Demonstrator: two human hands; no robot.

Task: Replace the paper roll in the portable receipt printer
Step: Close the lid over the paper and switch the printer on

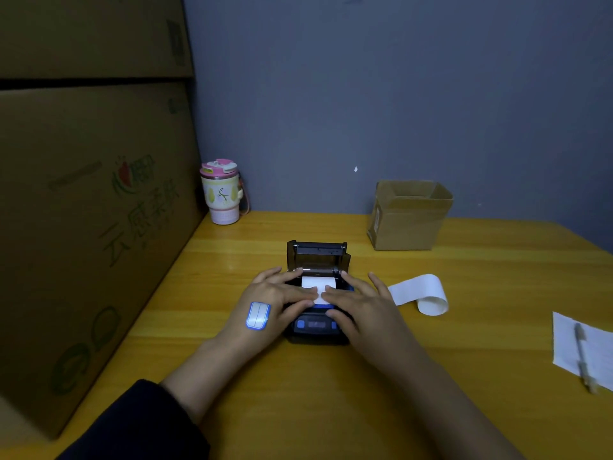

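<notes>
A black portable receipt printer (pixel 316 328) with blue buttons sits mid-table, its lid (pixel 316 252) tilted up and open. A white paper roll (pixel 317 281) lies in the open bay, and its loose end runs forward over the printer. My left hand (pixel 277 297) and my right hand (pixel 356 302) rest on the printer from either side, with fingertips pressing down on the paper's loose end. A blue-edged sticker sits on the back of my left hand. A second white paper strip (pixel 419 293), curled at one end, lies on the table to the right of the printer.
Large cardboard boxes (pixel 86 207) wall off the left side. A pink-lidded tumbler (pixel 220 192) stands at the back left, and a small open carton (pixel 409 215) at the back right. A sheet of paper (pixel 593 346) with a pen (pixel 583 358) lies at the right edge.
</notes>
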